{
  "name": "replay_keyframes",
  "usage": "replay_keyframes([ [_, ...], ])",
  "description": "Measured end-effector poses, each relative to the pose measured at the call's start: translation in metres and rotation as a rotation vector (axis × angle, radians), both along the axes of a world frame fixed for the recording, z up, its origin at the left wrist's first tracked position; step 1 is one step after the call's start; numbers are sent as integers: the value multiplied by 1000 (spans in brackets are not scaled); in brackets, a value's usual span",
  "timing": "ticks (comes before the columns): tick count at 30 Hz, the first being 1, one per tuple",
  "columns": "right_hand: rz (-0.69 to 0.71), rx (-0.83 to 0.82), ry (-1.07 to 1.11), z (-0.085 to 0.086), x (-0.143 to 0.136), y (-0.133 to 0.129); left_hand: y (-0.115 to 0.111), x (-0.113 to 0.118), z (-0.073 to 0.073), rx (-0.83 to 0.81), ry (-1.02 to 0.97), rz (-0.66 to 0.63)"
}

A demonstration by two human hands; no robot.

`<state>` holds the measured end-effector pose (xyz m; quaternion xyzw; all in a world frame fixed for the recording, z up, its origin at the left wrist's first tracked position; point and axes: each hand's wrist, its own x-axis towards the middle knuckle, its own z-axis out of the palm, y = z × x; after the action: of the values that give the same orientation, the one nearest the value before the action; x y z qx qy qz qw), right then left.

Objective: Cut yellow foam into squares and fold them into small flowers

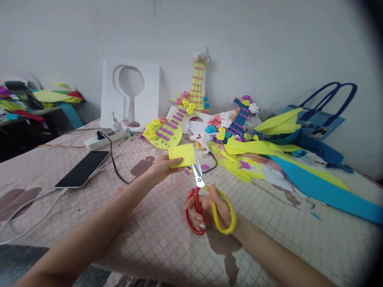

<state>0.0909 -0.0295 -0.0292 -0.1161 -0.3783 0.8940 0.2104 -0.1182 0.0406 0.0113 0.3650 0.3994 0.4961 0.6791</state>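
Observation:
My left hand (164,168) pinches a yellow square of paper (183,154) by its left edge, thumb on top. In my right hand (209,209) is a pair of scissors (199,180), with fingers through the red handle and the yellow handle. The scissor blades are parted and point up and away, close against the paper's right edge. Behind the paper, a yellow guitar-shaped craft (170,129) with purple strips and paper flowers leans toward the wall.
A phone (83,169) and cables lie left, near a power strip (97,140). A white foam board (153,87) with a cutout stands behind. A glue gun (202,140), a flowered blue craft (239,119), yellow and blue paper strips (317,181) and a blue bag (332,119) are beyond and right.

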Motion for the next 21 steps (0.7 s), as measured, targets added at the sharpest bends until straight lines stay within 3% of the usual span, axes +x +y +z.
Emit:
replay_keyframes([
  [11, -72, 31, -4, -2, -5, 0, 1, 0, -6, 15, 5, -16],
  [21, -116, 52, -40, -2, -6, -1, -3, 3, 0, 6, 16, 9],
])
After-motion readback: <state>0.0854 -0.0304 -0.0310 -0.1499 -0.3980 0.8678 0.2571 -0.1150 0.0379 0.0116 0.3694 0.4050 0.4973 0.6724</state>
